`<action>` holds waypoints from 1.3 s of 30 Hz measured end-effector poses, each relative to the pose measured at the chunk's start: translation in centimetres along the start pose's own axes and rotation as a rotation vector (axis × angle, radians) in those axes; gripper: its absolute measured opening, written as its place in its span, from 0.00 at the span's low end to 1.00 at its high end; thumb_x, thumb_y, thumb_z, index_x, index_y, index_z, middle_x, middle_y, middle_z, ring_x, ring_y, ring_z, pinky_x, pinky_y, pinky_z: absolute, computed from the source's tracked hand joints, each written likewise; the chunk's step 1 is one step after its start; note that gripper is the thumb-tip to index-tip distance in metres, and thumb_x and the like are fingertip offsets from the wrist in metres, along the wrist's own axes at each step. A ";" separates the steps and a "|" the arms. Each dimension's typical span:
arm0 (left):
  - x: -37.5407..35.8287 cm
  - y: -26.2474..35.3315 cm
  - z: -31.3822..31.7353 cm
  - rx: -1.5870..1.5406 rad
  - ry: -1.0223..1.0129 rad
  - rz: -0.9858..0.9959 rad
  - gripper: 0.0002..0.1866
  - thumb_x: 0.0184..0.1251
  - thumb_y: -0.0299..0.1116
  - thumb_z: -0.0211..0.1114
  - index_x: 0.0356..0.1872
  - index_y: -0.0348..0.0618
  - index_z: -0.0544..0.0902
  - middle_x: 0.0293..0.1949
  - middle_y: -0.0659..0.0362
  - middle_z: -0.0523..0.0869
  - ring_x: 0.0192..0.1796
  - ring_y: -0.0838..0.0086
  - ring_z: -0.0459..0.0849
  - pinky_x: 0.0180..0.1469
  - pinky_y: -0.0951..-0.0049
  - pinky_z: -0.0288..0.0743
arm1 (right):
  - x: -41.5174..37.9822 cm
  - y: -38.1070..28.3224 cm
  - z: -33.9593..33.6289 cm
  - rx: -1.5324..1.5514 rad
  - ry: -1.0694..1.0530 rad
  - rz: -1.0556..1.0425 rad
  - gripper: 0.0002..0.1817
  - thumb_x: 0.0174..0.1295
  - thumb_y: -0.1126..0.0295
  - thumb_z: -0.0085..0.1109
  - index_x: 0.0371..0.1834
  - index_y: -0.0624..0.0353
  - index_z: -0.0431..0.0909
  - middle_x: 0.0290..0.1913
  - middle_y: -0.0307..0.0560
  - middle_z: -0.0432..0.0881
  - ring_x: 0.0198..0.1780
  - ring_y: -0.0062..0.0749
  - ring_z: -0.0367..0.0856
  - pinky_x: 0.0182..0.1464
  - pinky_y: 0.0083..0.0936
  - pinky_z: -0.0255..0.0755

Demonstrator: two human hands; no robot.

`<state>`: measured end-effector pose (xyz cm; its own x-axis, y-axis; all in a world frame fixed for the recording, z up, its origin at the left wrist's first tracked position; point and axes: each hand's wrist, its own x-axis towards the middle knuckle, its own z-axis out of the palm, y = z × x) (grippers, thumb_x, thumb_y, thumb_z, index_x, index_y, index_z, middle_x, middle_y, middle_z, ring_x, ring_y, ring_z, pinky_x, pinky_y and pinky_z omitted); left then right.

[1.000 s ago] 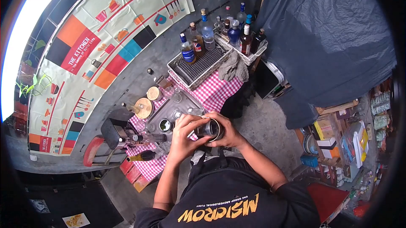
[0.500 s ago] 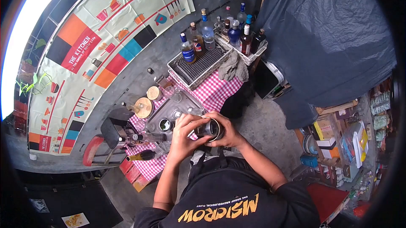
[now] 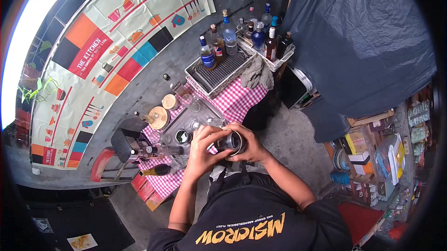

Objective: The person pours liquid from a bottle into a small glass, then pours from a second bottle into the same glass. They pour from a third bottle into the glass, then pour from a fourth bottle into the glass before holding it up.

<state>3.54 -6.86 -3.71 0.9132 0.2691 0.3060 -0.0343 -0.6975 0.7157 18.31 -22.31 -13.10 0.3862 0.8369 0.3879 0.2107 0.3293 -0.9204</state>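
Both my hands are closed around a dark, round jar-like vessel (image 3: pixel 229 142) with a shiny pale rim, held near my chest above the table's near edge. Its round end faces up toward me; what is inside is too dark to make out. My left hand (image 3: pixel 203 145) grips its left side, thumb and fingers at the rim. From the right, my right hand (image 3: pixel 252 145) wraps around its outer wall. Just left of my left hand stands a glass (image 3: pixel 182 136) with green leaves in it. A metal tray (image 3: pixel 174 120) with clear glassware lies beyond my hands.
A red checked cloth (image 3: pixel 233 104) covers the table. Several bottles stand in and around a white wicker tray (image 3: pixel 198 79) and basket at the back. A grey cloth (image 3: pixel 257 75) lies beside them. A dark bottle (image 3: pixel 156 170) lies on the left, near two round wooden lids (image 3: pixel 159 117).
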 end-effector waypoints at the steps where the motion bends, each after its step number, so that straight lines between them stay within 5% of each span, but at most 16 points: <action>1: 0.0 0.0 0.0 0.001 0.001 0.002 0.32 0.46 0.31 0.89 0.59 0.47 0.94 0.50 0.57 0.91 0.55 0.58 0.87 0.63 0.57 0.75 | 0.0 0.0 0.0 -0.005 -0.002 0.003 0.52 0.45 0.59 0.93 0.76 0.61 0.77 0.67 0.54 0.84 0.73 0.48 0.84 0.76 0.43 0.75; 13: 0.1 0.0 0.0 0.036 0.026 0.029 0.31 0.45 0.34 0.92 0.57 0.45 0.96 0.47 0.57 0.92 0.51 0.60 0.88 0.57 0.60 0.81 | 0.0 -0.4 0.0 0.001 -0.001 0.015 0.52 0.45 0.61 0.92 0.76 0.62 0.78 0.67 0.54 0.84 0.73 0.48 0.84 0.76 0.43 0.74; 22: 0.0 -0.3 0.1 -0.001 -0.012 -0.014 0.33 0.46 0.32 0.90 0.60 0.47 0.94 0.50 0.58 0.91 0.55 0.58 0.86 0.64 0.57 0.75 | 0.1 0.0 0.0 0.004 -0.004 0.020 0.52 0.45 0.60 0.93 0.77 0.63 0.77 0.68 0.55 0.84 0.73 0.48 0.83 0.78 0.43 0.73; 25: 0.4 0.0 0.0 0.064 0.022 0.035 0.31 0.45 0.34 0.92 0.56 0.45 0.96 0.47 0.57 0.92 0.50 0.59 0.88 0.56 0.59 0.81 | 0.0 0.1 -0.1 0.015 -0.002 0.041 0.53 0.45 0.60 0.93 0.77 0.63 0.77 0.68 0.55 0.84 0.73 0.47 0.83 0.78 0.43 0.73; 31: 0.3 -0.3 0.1 0.005 -0.014 -0.009 0.33 0.46 0.32 0.90 0.60 0.47 0.94 0.51 0.58 0.91 0.56 0.58 0.86 0.65 0.57 0.75 | 0.1 0.2 -0.2 0.024 0.004 0.024 0.53 0.46 0.59 0.92 0.78 0.63 0.77 0.69 0.55 0.84 0.74 0.47 0.83 0.79 0.44 0.72; 34: 0.7 -0.2 0.1 0.046 0.021 0.034 0.32 0.44 0.34 0.92 0.56 0.45 0.96 0.47 0.57 0.92 0.51 0.60 0.88 0.56 0.59 0.80 | 0.1 0.5 -0.3 0.016 -0.001 0.028 0.53 0.46 0.58 0.92 0.78 0.62 0.77 0.71 0.55 0.85 0.75 0.49 0.82 0.81 0.44 0.71; 39: 0.7 -0.2 0.1 0.025 -0.013 -0.003 0.32 0.45 0.32 0.90 0.59 0.46 0.95 0.49 0.57 0.91 0.54 0.58 0.87 0.61 0.57 0.76 | 0.1 0.5 -0.5 0.016 -0.003 0.048 0.53 0.46 0.58 0.92 0.78 0.62 0.77 0.72 0.56 0.85 0.76 0.50 0.82 0.82 0.46 0.69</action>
<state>4.20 -6.59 -3.67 0.9185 0.2624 0.2958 -0.0218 -0.7133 0.7005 18.85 -22.30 -13.48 0.3926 0.8534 0.3429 0.1773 0.2956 -0.9387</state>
